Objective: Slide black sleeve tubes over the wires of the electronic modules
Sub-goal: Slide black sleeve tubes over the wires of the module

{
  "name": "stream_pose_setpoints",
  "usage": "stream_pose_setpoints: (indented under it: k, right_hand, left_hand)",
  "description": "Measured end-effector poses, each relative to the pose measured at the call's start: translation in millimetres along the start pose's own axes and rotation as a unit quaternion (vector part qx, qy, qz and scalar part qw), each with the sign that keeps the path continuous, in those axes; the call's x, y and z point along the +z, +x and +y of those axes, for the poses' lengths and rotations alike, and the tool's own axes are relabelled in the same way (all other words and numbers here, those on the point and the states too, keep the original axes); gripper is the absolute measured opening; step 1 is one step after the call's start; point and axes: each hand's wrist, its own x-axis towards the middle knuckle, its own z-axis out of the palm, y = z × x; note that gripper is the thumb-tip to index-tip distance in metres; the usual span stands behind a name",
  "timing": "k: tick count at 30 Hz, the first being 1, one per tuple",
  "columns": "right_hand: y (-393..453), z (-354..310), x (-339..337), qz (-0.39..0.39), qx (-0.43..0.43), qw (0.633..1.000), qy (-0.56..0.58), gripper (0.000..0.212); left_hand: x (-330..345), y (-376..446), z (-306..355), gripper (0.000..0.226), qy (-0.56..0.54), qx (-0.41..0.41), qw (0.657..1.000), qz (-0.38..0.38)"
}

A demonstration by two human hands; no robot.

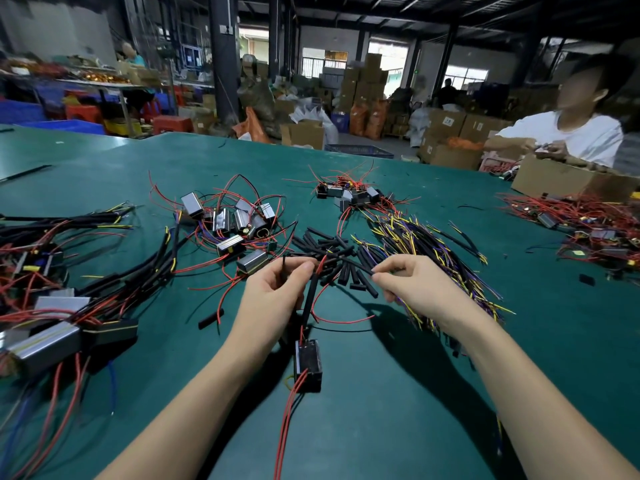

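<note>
So the green table [398, 393] is still loaded; on my left a heap of sleeved modules [52, 306] looks finished, while the bare modules [235, 223] ahead and the loose sleeve tubes [332, 258] say plenty's left; the current module [307, 364] dangles near me, one tube [309, 299] already on its wires; left hand [273, 292] pinches those wires, right hand [412, 282] pinches another tube's end.

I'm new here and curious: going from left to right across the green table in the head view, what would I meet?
Sleeved modules with black tubes → loose silver modules → left hand → pile of black sleeve tubes → right hand → cardboard box.
</note>
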Motion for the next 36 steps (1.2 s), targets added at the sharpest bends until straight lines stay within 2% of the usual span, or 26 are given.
stream_pose_setpoints:
  k: [5,10,14,18,21,23,25,28,29,32,36]
  right_hand:
    - [-6,-10,-4,-0.066,-0.089,0.994,0.017,0.007]
    - [-7,-7,-1,-0.092,-0.109,0.988,-0.052,0.010]
    - [-5,-1,-10,-0.064,-0.095,0.990,-0.084,0.012]
    - [-1,12,-32,0.042,-0.051,0.993,-0.097,0.008]
    - [1,13,-35,0.091,-0.025,0.996,0.003,0.004]
    - [1,8,-28,0.087,-0.023,0.991,0.103,0.007]
    - [0,1,-21,0.078,-0.028,0.978,0.189,0.009]
    - [0,-13,-14,0.049,-0.031,0.936,0.347,0.014]
    - [-1,-17,-12,0.036,-0.032,0.921,0.388,0.015]
    - [-5,-26,-5,0.002,-0.034,0.894,0.447,0.015]
    - [-10,-33,4,-0.018,-0.048,0.891,0.451,0.016]
  left_hand:
    - [-4,6,-3,0.022,-0.045,-0.065,0.995,0.053]
    - [-4,7,-2,0.029,-0.096,-0.107,0.986,0.081]
    - [-5,7,-5,0.025,-0.090,-0.100,0.987,0.087]
    - [-8,7,-6,0.025,-0.137,-0.106,0.981,0.092]
    - [-6,9,-6,0.028,-0.113,-0.090,0.988,0.056]
    - [0,10,-6,0.028,-0.082,-0.078,0.993,0.037]
    - [5,11,-7,0.040,-0.079,-0.078,0.993,0.032]
    - [7,7,-7,0.016,-0.078,-0.031,0.996,0.022]
    - [7,5,-7,0.015,-0.070,-0.016,0.997,0.011]
    - [7,1,-8,0.020,-0.028,0.006,0.999,-0.029]
    - [7,-2,-7,0.025,-0.013,0.015,0.998,-0.054]
